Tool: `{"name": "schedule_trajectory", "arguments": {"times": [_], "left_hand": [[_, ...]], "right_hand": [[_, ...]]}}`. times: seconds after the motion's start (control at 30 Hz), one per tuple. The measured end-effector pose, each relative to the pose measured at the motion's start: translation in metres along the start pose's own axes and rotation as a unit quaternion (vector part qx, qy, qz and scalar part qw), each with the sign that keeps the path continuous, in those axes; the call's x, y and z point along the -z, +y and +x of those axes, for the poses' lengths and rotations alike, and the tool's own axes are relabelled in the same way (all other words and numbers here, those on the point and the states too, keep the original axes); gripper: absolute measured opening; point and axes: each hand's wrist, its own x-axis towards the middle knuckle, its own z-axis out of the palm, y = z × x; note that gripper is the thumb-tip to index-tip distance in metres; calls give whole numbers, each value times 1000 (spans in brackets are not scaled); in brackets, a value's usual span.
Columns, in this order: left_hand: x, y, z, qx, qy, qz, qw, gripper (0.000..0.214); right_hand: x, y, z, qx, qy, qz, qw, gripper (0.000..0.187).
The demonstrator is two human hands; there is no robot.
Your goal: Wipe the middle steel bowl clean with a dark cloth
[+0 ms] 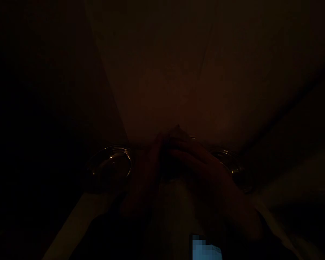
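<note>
The whole view is very dark. My left hand (149, 155) and my right hand (196, 157) come together in the middle, between two shiny round bowls. The fingers of the right hand reach leftward, bent over a small dim shape (178, 132) whose kind I cannot make out. Close against its left side, the left hand is closed too, with most of its fingers lost in shadow. The left bowl (112, 162) looks like glass or polished metal and stands beside my left wrist. Partly behind my right forearm is the right bowl (229, 162).
A dim reddish-brown surface (162, 86) stretches out beyond my hands, with straight lines crossing it. Pale strips (76, 224) show at lower left. At the bottom edge glows a blurred blue patch (207, 249). Deep shadow hides the far left.
</note>
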Motion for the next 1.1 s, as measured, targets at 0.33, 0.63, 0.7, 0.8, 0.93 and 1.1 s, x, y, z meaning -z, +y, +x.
{"name": "schedule_trajectory", "arguments": {"times": [0.33,0.63,0.7,0.8,0.93,1.1], "left_hand": [[-2,8,-4,34,18,47,998,43],[-1,11,-5,29,3,104,994,48],[-1,11,-6,18,14,108,994,45],[-2,14,-9,26,27,102,994,38],[-4,17,-10,44,35,100,993,38],[-3,10,-7,21,16,80,996,41]], "right_hand": [[9,5,-3,-2,-12,33,999,38],[6,19,-2,-105,50,51,992,33],[10,13,-2,-65,18,62,996,34],[13,6,-2,-8,-4,72,997,34],[5,18,-2,-69,47,50,995,32],[2,28,-4,-108,57,39,992,32]]}}
